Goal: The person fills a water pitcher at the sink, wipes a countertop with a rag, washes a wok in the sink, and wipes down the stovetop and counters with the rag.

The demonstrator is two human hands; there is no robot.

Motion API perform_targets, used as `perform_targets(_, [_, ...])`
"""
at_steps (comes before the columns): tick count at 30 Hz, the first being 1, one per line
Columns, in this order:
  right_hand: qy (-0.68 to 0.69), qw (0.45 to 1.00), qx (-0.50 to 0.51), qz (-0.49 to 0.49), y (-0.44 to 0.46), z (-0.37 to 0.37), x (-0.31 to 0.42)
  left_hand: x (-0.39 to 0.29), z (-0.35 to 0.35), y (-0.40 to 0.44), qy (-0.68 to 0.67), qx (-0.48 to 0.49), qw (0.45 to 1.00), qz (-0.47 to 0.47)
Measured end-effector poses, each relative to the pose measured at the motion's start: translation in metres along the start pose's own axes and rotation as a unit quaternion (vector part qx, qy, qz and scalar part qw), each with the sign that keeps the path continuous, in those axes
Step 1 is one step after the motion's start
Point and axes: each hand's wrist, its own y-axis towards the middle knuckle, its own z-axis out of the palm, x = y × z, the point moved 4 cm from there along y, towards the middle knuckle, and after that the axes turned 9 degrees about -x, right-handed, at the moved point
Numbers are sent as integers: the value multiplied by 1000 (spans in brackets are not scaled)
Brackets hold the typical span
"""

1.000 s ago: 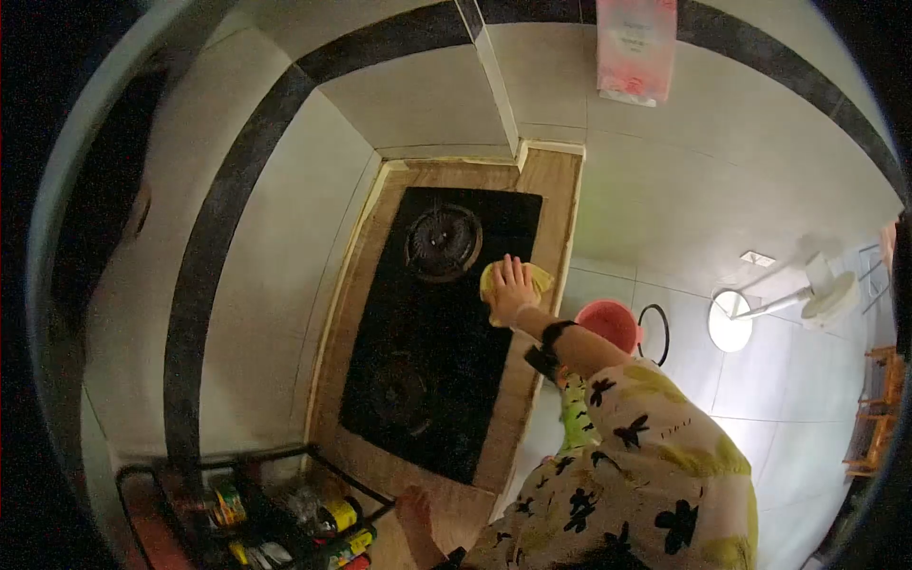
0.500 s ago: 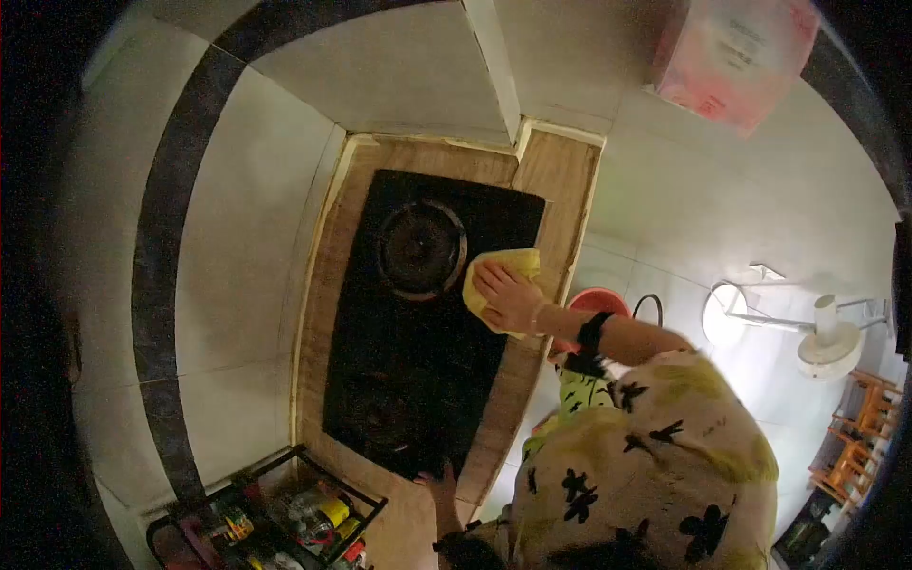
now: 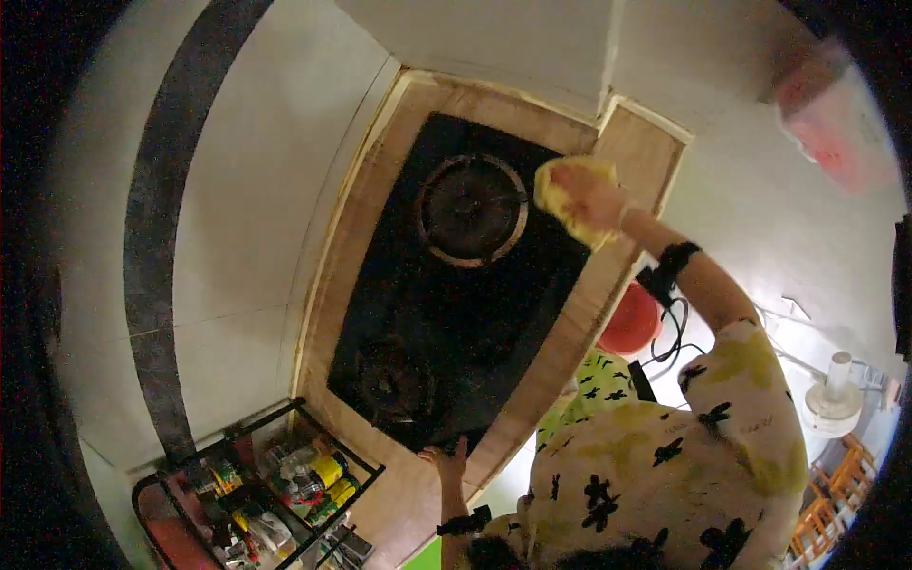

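A black two-burner cooktop (image 3: 475, 313) is set into the wood-patterned counter (image 3: 560, 351). My right hand (image 3: 594, 201) presses a yellow cloth (image 3: 560, 176) onto its right edge, near the far corner. The hand is blurred, with the cloth bunched beneath its fingers. Close by is the round far burner (image 3: 472, 209); the nearer burner (image 3: 394, 385) is dark and hard to make out. At the cooktop's near edge, my left hand (image 3: 446, 464) rests with its fingers apart, holding nothing.
A black-framed rack (image 3: 375, 472) with bottles and packets stands at the lower left. Beyond the counter's right edge are a red basin (image 3: 630, 318) and a black cable (image 3: 676, 332). A pink-and-white box (image 3: 826, 123) appears at the upper right. Tiled wall (image 3: 237, 218) borders the left.
My right hand has slid the cloth along the right edge toward the far corner. My left hand stays at the near edge. The camera view has shifted and turned.
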Motion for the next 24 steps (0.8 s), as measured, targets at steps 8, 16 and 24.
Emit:
perform_targets(8, [214,961,156,82,157,73,-26,-21,-4,-11,-87,-9,995,-38])
perform_targets(16, [-293,915,182,-211,261,152,-10,13,25,-14,-52,-12,998,-15])
perform_targets(24, [-182,973,138,17,257,233,152,-31,-6,-12,-119,-11,991,-57])
